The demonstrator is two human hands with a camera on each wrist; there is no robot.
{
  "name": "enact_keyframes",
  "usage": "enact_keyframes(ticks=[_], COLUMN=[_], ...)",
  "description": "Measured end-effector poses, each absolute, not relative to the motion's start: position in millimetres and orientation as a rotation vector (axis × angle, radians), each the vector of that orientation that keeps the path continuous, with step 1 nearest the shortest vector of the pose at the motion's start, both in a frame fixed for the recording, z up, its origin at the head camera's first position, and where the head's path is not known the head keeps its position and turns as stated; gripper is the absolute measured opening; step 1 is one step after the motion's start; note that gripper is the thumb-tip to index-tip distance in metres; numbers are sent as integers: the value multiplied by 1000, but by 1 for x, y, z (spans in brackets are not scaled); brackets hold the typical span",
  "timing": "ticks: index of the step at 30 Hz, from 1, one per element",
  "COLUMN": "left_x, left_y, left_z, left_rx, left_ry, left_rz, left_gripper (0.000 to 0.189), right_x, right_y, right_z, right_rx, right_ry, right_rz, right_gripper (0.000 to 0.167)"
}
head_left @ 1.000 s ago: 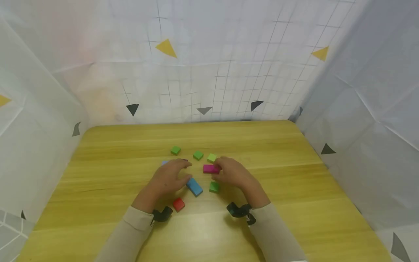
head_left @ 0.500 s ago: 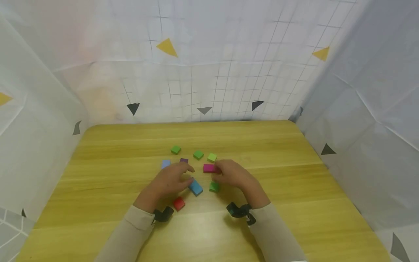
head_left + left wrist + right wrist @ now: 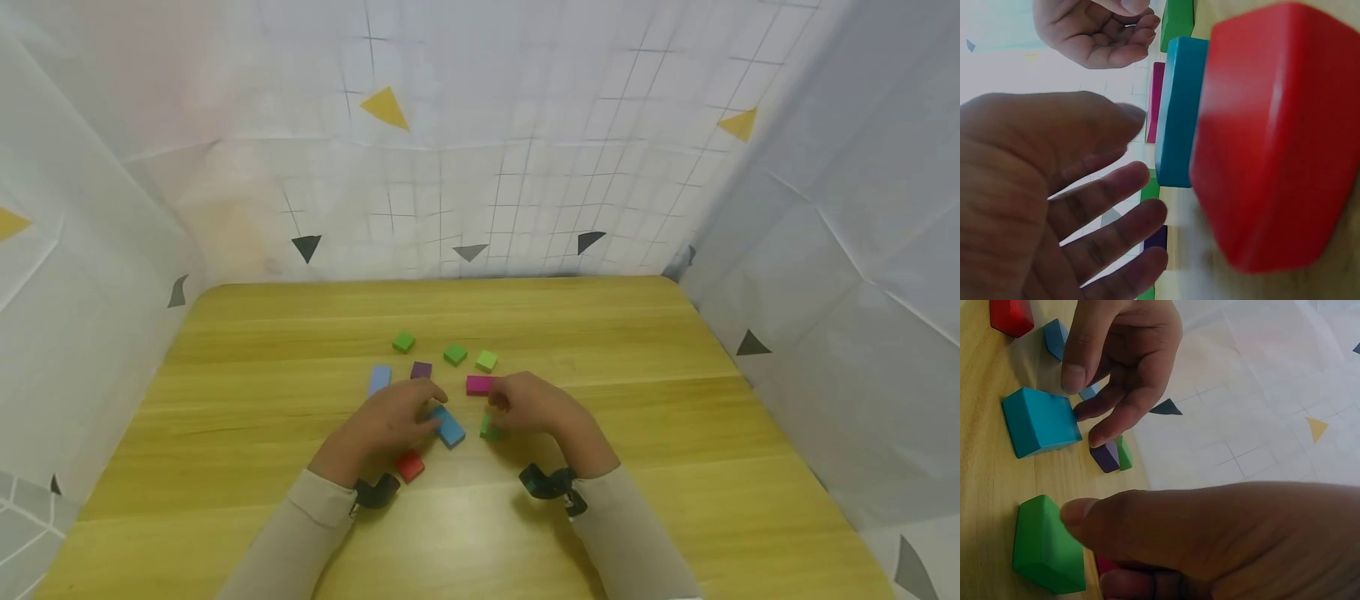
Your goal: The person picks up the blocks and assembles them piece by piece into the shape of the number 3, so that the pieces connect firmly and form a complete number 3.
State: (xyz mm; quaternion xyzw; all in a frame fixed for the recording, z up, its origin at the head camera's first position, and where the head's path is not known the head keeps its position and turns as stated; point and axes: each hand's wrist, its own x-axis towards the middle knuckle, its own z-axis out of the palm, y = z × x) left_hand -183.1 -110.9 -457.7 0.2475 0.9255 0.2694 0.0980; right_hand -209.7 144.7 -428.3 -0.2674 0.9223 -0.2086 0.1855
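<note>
My left hand hovers with loosely bent fingers at the near left of a blue block. In the left wrist view its fingers hold nothing; the thumb overlaps the blue block's end in the head view. A red block lies by that wrist. My right hand is over a green block, fingers loosely curled. The right wrist view has its thumb in front of the green block's edge; contact cannot be told. A magenta block lies just beyond, its right end hidden by the fingers.
Farther back lie two green blocks, a light green block, a purple block and a light blue block. The wooden table is enclosed by white patterned sheets at the back and sides.
My right hand has drawn slightly nearer, from the magenta block toward the green block. My left hand has shifted slightly right and nearer, uncovering the purple and light blue blocks.
</note>
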Motion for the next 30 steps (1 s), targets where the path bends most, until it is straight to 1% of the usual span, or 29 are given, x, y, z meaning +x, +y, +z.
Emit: enact_keyframes(ticks=[10, 21, 30], left_x=[-182, -184, -186], left_y=[-109, -108, -110], left_z=[-460, -464, -465], left_rx=[753, 796, 874], left_ry=[2693, 2670, 2689], left_rz=[797, 765, 746], left_gripper=[34, 35, 29], right_x=[-208, -208, -209], right_y=[146, 142, 142], right_z=[-430, -430, -432], right_rx=[-633, -592, -608], right_ry=[2566, 2543, 2570], right_rz=[-527, -465, -473], right_gripper=[30, 24, 19])
